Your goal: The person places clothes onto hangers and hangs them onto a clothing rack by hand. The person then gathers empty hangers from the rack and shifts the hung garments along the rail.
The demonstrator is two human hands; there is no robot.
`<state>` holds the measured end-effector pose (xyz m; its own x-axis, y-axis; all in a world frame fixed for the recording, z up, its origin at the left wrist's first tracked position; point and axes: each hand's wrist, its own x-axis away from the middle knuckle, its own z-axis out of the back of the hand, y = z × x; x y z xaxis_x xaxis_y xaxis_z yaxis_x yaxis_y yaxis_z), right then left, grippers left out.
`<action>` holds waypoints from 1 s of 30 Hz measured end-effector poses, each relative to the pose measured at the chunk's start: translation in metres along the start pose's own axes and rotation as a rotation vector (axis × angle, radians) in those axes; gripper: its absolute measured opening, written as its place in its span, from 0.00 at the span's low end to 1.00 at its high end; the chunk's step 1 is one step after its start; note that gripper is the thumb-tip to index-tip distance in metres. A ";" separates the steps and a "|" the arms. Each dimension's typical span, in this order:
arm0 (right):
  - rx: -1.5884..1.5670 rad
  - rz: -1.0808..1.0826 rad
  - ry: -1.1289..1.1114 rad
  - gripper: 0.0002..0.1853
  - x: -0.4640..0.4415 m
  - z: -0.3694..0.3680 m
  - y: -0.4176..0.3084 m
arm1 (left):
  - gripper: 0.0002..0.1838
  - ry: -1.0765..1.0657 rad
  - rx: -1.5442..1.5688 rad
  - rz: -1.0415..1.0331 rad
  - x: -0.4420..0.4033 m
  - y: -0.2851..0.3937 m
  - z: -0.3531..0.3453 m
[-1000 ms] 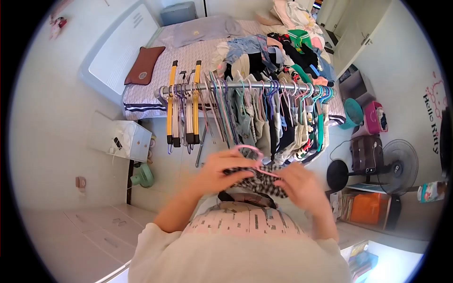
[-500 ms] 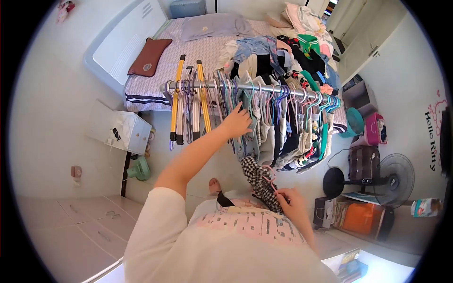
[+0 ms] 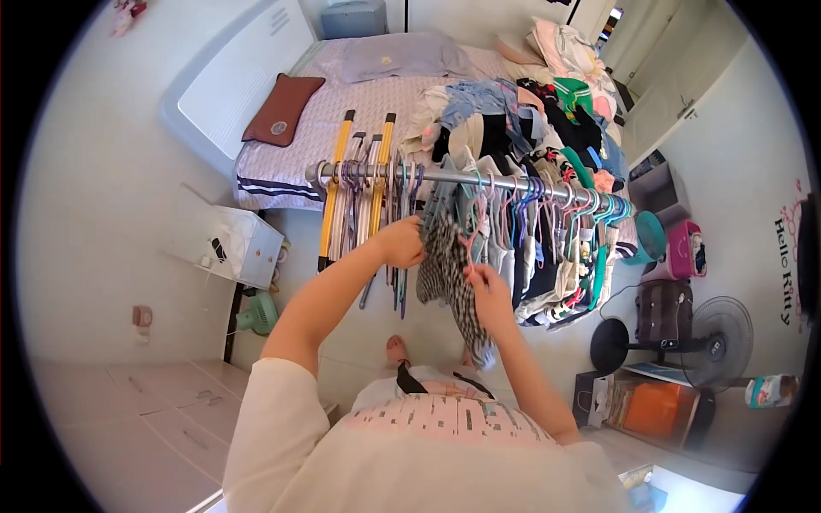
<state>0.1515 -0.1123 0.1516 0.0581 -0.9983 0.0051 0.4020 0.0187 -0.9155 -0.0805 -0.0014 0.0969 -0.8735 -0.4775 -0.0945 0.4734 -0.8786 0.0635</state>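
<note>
A black-and-white checked garment [image 3: 456, 282] hangs from a pink hanger [image 3: 475, 224] in front of the clothes rail [image 3: 457, 177]. My right hand [image 3: 490, 299] is closed on the lower part of that hanger, beside the checked cloth. At the garment's left edge, just below the rail, my left hand [image 3: 402, 243] is closed; its fingertips are turned away, so what it grips is hidden. Grey-blue clothing [image 3: 438, 202] hangs right behind it. Several clothes on hangers [image 3: 547, 256] crowd the rail's right part, while bare hangers [image 3: 399, 256] and yellow folding hangers [image 3: 338, 179] fill its left end.
Behind the rail is a bed [image 3: 368, 103] with a brown cushion [image 3: 284, 109] and a heap of clothes [image 3: 513, 111]. A white bedside cabinet [image 3: 256, 248] and a green fan [image 3: 256, 315] stand left. On the right are a black fan [image 3: 717, 346], a suitcase [image 3: 664, 312] and a pink bin [image 3: 684, 248].
My right hand has raised the checked garment and its hanger from near my body to the rail. My left hand has dropped from the rail, its spread fingers now closed.
</note>
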 end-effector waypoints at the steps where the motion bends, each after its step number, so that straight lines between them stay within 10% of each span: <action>1: -0.010 0.047 0.038 0.09 -0.019 -0.007 0.000 | 0.22 -0.002 -0.006 0.003 0.001 -0.002 -0.005; 19: 0.321 0.016 0.225 0.10 -0.114 -0.064 0.048 | 0.10 -0.021 -0.037 0.188 -0.006 0.019 -0.011; 25: 0.101 0.007 0.219 0.13 -0.074 -0.016 0.013 | 0.11 0.262 0.422 0.581 -0.029 0.039 0.000; 30: -0.065 -0.024 0.192 0.12 -0.068 0.047 0.002 | 0.10 0.652 0.725 0.456 -0.073 0.055 0.062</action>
<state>0.1916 -0.0420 0.1681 -0.1283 -0.9908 -0.0438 0.3406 -0.0026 -0.9402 0.0024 -0.0139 0.1685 -0.3008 -0.8607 -0.4107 0.3716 -0.5024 0.7807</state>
